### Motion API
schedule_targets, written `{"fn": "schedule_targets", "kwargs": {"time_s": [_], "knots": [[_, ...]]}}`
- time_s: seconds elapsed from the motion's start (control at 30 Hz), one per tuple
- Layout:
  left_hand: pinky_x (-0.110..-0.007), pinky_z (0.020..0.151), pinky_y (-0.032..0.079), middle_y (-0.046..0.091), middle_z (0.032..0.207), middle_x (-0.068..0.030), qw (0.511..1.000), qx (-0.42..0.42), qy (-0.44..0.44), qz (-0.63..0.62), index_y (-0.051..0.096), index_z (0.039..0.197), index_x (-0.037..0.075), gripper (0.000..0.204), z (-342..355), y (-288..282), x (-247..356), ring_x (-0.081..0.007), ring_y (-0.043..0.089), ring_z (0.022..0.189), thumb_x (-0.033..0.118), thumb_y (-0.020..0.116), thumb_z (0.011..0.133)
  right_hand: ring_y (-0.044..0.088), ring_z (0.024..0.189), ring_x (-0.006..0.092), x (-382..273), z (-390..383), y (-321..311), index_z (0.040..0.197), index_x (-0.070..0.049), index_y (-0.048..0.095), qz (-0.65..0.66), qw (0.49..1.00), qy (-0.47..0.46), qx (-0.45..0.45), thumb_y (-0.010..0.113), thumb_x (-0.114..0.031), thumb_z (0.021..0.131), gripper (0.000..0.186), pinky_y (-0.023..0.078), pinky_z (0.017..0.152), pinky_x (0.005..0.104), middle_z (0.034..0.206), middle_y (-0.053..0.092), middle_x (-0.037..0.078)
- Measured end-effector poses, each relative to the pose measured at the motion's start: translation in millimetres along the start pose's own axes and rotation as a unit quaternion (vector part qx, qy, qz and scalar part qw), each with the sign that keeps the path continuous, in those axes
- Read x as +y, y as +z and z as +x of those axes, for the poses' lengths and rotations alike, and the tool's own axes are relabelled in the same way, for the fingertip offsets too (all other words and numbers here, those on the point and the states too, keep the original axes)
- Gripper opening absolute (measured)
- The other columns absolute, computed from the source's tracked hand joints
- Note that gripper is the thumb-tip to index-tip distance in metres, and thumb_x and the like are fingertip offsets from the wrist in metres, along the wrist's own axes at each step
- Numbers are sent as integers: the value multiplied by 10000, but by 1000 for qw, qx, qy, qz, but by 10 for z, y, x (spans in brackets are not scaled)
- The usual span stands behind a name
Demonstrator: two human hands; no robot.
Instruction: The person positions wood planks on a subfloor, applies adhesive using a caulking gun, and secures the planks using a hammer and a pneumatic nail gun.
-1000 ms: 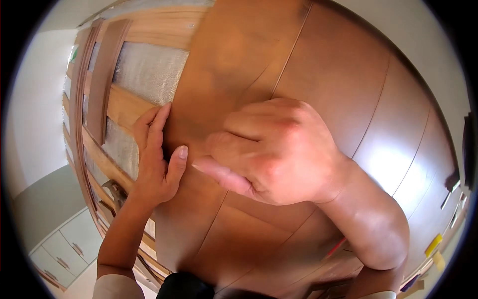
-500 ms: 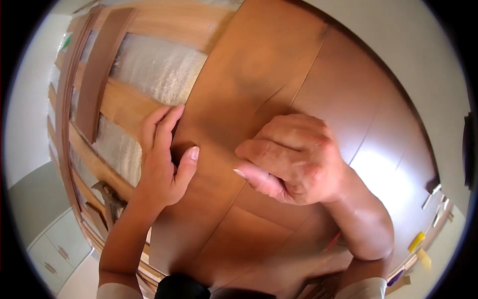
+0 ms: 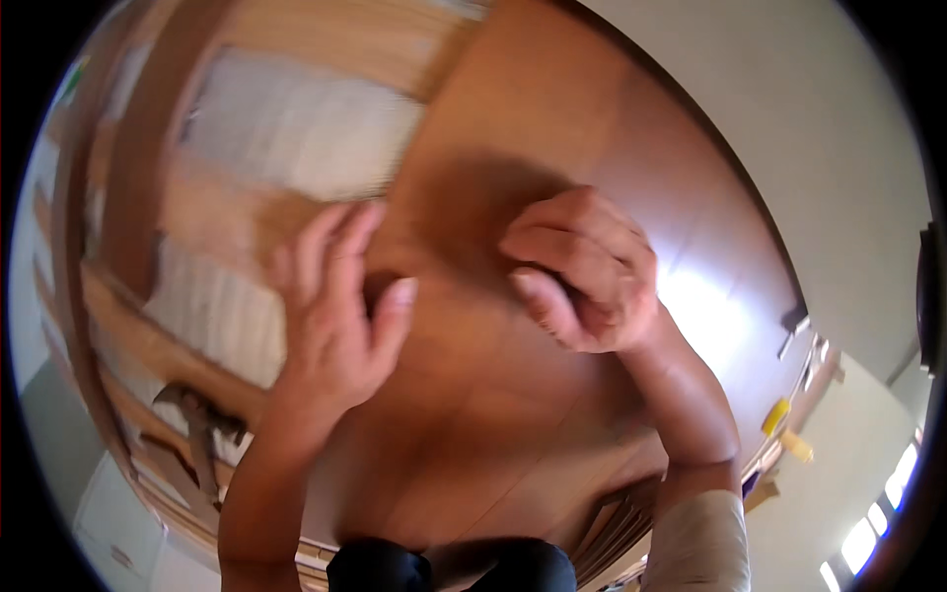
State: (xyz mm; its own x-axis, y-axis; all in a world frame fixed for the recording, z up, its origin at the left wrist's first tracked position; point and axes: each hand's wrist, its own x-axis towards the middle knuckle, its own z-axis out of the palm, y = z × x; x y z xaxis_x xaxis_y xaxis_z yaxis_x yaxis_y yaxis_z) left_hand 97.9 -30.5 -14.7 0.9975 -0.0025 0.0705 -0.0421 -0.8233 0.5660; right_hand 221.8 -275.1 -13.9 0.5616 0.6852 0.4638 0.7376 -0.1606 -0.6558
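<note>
My left hand [image 3: 340, 301] is open, fingers stretched forward and thumb apart, over the left edge of the brown floorboards [image 3: 473, 434]. Its fingertips are at that edge, though blur hides whether they touch. My right hand [image 3: 587, 271] is loosely closed above the boards, fingers curled in and the thumb below them. Nothing shows in the gap between thumb and fingers. A dark shadow falls on the boards in front of it. Left of my left forearm, a hammer [image 3: 200, 434] lies among the wooden battens [image 3: 222, 207].
Whitish underlay sheeting [image 3: 306, 118] shows between the battens. Long brown strips [image 3: 163, 148] lie across them at the left. A pale wall [image 3: 789, 128] borders the boards on the right. Several planks [image 3: 621, 528] are near my knees. A yellow object [image 3: 776, 416] lies at the lower right.
The view has shifted and blurred. My right hand has moved up a little, and its thumb now stands further from the curled fingers. My left hand remains stretched out by the board edge.
</note>
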Motion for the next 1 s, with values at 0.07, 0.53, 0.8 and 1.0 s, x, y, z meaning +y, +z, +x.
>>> {"fn": "schedule_targets", "kwargs": {"time_s": [0.07, 0.53, 0.8, 1.0], "knots": [[-517, 1100, 341, 515, 1429, -232, 1000, -3, 4, -10, 523, 1476, -1, 593, 2, 64, -11, -407, 478, 1278, 248, 663, 956, 711, 970, 356, -44, 32, 5, 1048, -21, 740, -69, 998, 0, 3, 814, -104, 808, 265, 586, 839, 429, 1109, 722, 166], [-470, 1046, 422, 623, 1301, -104, 987, 98, -20, -122, 651, 1284, 36, 385, 27, -28, 2, -321, 567, 1203, 82, 641, 902, 497, 1395, 423, -299, 271, 62, 1385, -68, 608, -224, 953, 86, -187, 777, -210, 857, 573, 417, 1136, 561, 1530, 523, 169], [-457, 1022, 429, 616, 1307, -77, 989, 88, -44, -112, 641, 1318, 69, 439, -47, -67, 5, -294, 570, 1198, 85, 683, 882, 497, 1398, 436, 229, 1442, 64, 1434, -50, 571, -263, 965, 2, -3, 727, -273, 949, 556, 401, 1155, 568, 1583, 470, 229], [-444, 1014, 437, 590, 1352, -67, 989, 53, -48, -130, 647, 1339, 88, 477, -37, -29, -75, -278, 566, 1210, 144, 715, 871, 519, 1337, 435, 315, 1216, 514, 1367, -62, 632, -244, 951, 36, -186, 661, -253, 935, 473, 379, 1149, 558, 1492, 559, 185]]}}
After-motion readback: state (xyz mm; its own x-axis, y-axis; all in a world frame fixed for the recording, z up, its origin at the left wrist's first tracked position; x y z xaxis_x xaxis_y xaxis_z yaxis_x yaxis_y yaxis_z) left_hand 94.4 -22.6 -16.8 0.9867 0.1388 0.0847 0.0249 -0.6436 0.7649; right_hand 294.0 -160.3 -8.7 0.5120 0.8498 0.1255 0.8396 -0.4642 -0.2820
